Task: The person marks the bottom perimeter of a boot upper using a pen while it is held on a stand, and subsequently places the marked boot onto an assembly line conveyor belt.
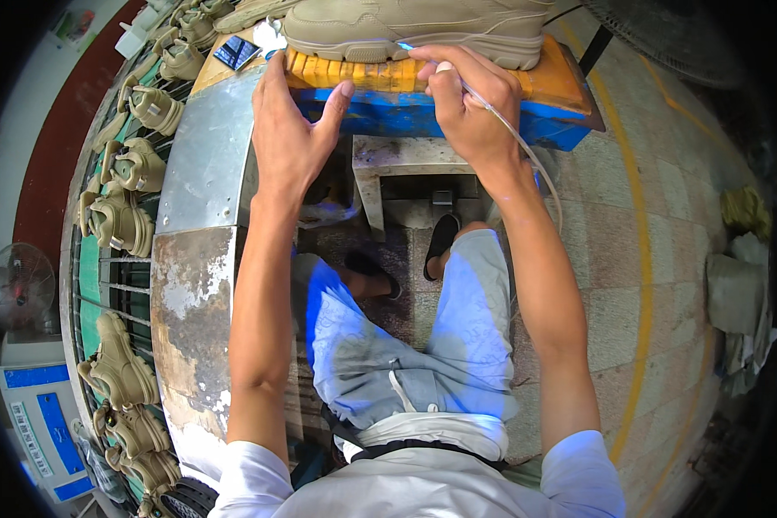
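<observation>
A large beige sneaker (406, 26) lies lengthwise on a yellow-wrapped pad (354, 72) atop an orange and blue bench (561, 95). My left hand (292, 134) is at the shoe's left end, thumb spread away from the fingers. Its fingertips are close by the sole; whether they touch it I cannot tell. My right hand (479, 99) pinches a slim pen-like tool (412, 47), its bluish tip at the sole's side edge. From that hand a thin clear tube (527, 147) trails down past my right wrist.
Along the left runs a rack (129, 298) with several beige sneakers (134, 164). A metal-topped table (203, 142) stands between it and my left arm. A dark phone-like object (236, 53) lies by the pad. Fans (22, 281) stand at far left and top right; grey cloths (738, 289) hang at right.
</observation>
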Available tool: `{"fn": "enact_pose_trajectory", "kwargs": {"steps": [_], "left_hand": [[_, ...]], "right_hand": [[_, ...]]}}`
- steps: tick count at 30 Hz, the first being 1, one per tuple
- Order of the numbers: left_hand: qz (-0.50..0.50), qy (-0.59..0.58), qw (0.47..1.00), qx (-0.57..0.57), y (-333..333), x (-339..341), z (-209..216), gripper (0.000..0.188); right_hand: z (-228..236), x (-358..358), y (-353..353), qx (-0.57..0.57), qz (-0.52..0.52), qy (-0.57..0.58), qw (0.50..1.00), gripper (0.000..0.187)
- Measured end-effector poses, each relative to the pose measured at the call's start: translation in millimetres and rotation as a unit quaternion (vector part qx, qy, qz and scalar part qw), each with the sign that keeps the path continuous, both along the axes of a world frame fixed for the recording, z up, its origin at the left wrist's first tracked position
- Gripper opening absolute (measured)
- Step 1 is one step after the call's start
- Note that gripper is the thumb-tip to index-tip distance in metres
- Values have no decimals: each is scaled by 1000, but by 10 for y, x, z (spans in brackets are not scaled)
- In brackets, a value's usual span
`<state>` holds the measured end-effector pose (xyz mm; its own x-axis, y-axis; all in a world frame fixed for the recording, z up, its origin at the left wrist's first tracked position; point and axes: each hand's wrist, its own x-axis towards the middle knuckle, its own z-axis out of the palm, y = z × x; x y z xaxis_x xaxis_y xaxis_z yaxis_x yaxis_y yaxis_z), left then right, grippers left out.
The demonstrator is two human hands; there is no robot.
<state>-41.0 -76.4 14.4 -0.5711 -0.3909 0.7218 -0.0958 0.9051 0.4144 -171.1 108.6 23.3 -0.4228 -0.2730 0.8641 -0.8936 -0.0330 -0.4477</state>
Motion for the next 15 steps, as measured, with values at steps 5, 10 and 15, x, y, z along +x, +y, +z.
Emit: {"fn": "enact_pose_trajectory", "kwargs": {"steps": [5,10,15], "left_hand": [[-6,-24,1000,1,-16,14,-23,110],[-53,6,998,20,-319,-162,-121,111],[-4,-17,993,-120,-1087,-544,-102,88]], "right_hand": [[4,-119,244,34,-63,61,996,21],[178,-253,749,94,-152,119,977,21],[376,-16,959,143,-101,88,981,19]]}}
